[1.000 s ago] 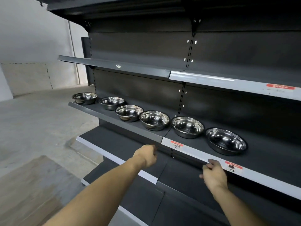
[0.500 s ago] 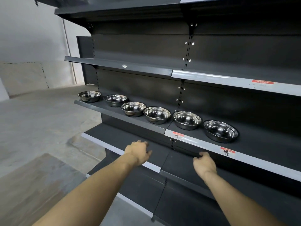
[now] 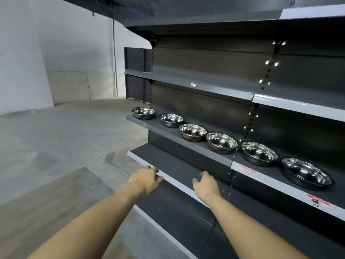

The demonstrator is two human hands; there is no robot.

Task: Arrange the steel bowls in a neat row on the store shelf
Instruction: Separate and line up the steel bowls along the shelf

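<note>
Here both hands hang empty in front of the lower shelf: the left hand loosely curled, fingers bent over that shelf's pale front edge, the right hand just beside it, fingers slack and slightly parted, gripping nothing. Above and beyond the right hand, on the next shelf up, stand 6 steel bowls in 1 slanting row, upright, shiny, nothing inside them, trailing off up-right past a red label
</note>
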